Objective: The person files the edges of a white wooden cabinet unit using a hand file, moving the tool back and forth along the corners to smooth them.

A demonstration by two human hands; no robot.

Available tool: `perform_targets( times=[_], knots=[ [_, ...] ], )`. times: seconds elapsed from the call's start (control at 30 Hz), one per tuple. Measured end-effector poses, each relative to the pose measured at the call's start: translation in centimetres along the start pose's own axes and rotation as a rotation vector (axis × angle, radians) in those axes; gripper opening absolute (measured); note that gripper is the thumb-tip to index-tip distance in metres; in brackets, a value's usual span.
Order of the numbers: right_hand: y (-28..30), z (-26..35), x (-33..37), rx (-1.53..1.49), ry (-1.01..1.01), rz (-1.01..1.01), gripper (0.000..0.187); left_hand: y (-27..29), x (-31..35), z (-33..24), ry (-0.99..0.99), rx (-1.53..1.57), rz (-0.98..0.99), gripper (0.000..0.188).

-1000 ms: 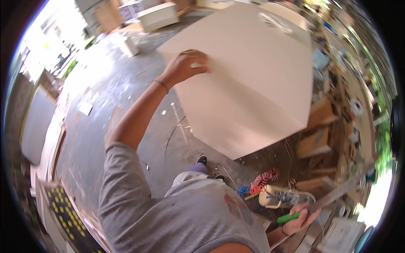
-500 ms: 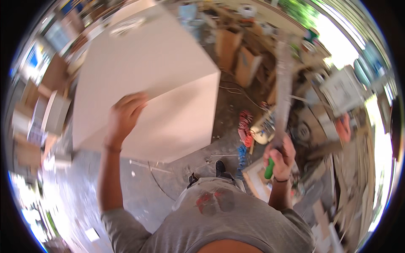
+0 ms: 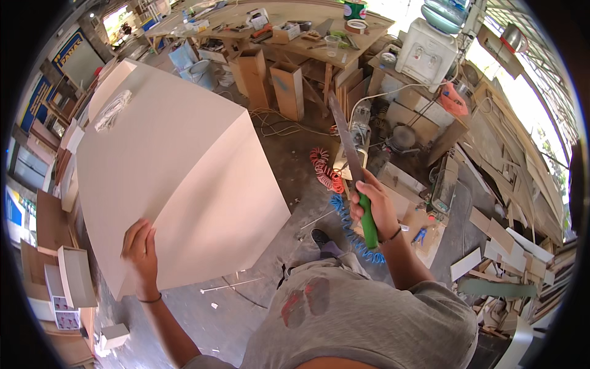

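Note:
In my right hand (image 3: 373, 206) is a long flat file (image 3: 349, 144) with a green handle (image 3: 367, 221). The fingers wrap around the handle, and the dark metal part slants up and away to the left. My left hand (image 3: 141, 249) is open, its fingers together but loosely bent, at the near edge of a big pale box-shaped cabinet (image 3: 153, 147). Its fingertips seem to rest on the cabinet's surface. A bundle of white cord (image 3: 114, 109) lies on the cabinet's far left part.
Red and blue coiled hoses (image 3: 337, 202) lie on the floor right of the cabinet. Farther back is a cluttered workbench (image 3: 319, 21), with a water dispenser (image 3: 426, 50) to its right. Wood offcuts (image 3: 513, 258) pile up at the right; open boxes (image 3: 75, 277) stand at the left.
The view has turned, so the cabinet now appears farther left and the bench shows more. My left hand sits lower along the cabinet's edge. The file tilts more to the left.

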State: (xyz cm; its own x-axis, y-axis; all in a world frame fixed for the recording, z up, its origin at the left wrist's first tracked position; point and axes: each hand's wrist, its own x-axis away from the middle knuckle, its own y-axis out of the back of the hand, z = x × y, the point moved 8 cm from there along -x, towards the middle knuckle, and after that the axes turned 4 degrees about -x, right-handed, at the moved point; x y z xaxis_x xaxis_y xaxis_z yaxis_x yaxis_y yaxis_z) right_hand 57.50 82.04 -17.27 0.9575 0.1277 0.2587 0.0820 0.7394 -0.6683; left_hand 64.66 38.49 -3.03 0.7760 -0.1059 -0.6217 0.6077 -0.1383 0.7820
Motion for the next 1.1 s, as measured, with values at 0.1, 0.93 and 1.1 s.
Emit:
perform_targets(
  times=[0.1,0.93,1.1],
  knots=[
    [2.7,-2.1,-2.4,-0.299,-0.124,-0.126,0.01,0.7,1.6,1.8,0.08,0.038,0.012,0.008],
    [35.5,-18.8,-18.3,-0.201,-0.537,-0.814,0.038,-5.2,-3.6,9.2,0.788,-0.177,0.219,0.052],
    [61.4,-30.3,-10.6,0.223,-0.575,-0.857,0.01,-8.8,-5.5,10.3,0.813,-0.159,0.215,0.051]
  ],
)
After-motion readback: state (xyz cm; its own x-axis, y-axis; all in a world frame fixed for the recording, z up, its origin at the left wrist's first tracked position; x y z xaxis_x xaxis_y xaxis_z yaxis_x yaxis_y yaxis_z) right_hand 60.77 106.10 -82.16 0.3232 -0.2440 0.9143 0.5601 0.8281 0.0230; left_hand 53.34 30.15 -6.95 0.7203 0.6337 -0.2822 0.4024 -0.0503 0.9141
